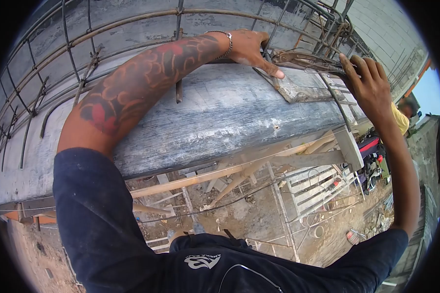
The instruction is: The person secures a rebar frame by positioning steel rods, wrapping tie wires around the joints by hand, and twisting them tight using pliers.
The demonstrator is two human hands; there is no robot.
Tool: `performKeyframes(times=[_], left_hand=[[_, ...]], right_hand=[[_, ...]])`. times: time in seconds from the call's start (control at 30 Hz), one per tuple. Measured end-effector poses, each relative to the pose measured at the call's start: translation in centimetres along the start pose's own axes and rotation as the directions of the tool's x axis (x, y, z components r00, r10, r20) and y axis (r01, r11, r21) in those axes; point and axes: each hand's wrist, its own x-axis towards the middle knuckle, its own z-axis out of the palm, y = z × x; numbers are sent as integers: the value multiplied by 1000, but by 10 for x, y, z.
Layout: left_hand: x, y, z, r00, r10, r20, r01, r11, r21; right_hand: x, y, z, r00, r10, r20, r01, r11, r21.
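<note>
My left hand (pixel 249 48) reaches over the beam formwork, next to an upright steel bar. Its thumb is stretched away from the index finger, and the other fingertips are mostly hidden. To the right, my right hand (pixel 369 88) is raised with bent fingers at the end of a bundle of thin tie wire (pixel 305 60). The bundle lies across the rebar between my two hands. Below it, a short weathered board (pixel 303 92) rests on the grey formwork panel (pixel 220 105).
A rebar cage (pixel 127 22) runs along the beam, with bar ends sticking out. Wooden props and a bamboo pole (pixel 220 173) support the formwork. Far below are a slatted wooden platform (pixel 318 190) and a bucket (pixel 316 231). A person in a yellow shirt (pixel 401 119) is at the right.
</note>
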Motion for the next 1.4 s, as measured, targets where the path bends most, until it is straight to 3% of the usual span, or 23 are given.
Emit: performKeyframes(times=[0.03,0.07,0.3,0.33,0.37,0.4,0.43,0.5,0.57,0.63,0.67,0.77,0.8,0.87,0.9,1.0,1.13,1.2,1.23,1.3,1.33,1.4], left_hand=[[0,1,0,1000,-12,4,12,1000,-9],[-1,2,0,1000,-21,11,22,1000,-15],[0,2,-2,1000,-5,19,5,1000,9],[0,2,-3,999,-13,31,14,1000,-6],[0,3,-3,999,-19,45,20,1000,-20],[1,1,-2,998,-9,55,10,1000,-16],[2,0,0,999,-18,38,18,1000,-11],[4,-1,1,1000,-12,23,12,1000,7],[3,1,0,998,-47,31,47,999,19],[2,5,-6,994,-73,82,72,997,16],[2,4,-5,994,-77,82,75,997,23],[2,2,-3,996,-76,47,74,997,25],[2,2,-4,996,-76,51,75,997,15],[2,1,-1,995,-69,69,69,998,11],[3,1,0,996,-75,53,74,997,11],[5,1,-1,996,-74,47,73,997,27],[6,0,-2,993,-84,79,84,996,8],[5,-1,0,995,-76,64,75,997,26],[6,-1,0,997,-73,40,72,997,33],[5,-2,2,997,-76,27,75,996,40],[5,-2,1,997,-77,13,76,996,43],[4,3,-3,996,-80,46,79,996,28]], right_hand=[[3,2,1,989,-34,-142,17,993,-119],[2,6,7,988,-55,-142,32,986,-163],[8,25,10,975,-115,-188,105,993,-62],[16,25,1,991,36,132,-50,993,106],[20,26,-2,880,131,456,-251,944,213],[25,32,4,838,156,522,-423,790,444],[24,33,3,831,168,530,-440,782,442],[39,32,-16,423,205,882,-856,409,316],[32,40,-8,470,172,866,-832,412,370],[22,30,-3,718,223,659,-663,508,550],[17,28,-2,840,194,507,-502,634,589],[10,12,-18,952,174,251,-297,719,628],[8,12,-15,953,174,250,-296,718,630],[2,12,-8,923,106,369,-257,886,387],[-1,9,-7,921,115,373,-267,883,387],[-1,7,1,998,38,58,-38,999,-11],[-8,5,8,995,78,64,-80,996,34],[-8,7,8,928,144,343,-213,962,173],[-8,12,10,929,152,339,-218,962,167],[-7,18,13,878,102,468,-398,699,595],[-7,19,12,879,112,464,-403,694,596],[-6,20,3,634,128,763,-750,345,565]])
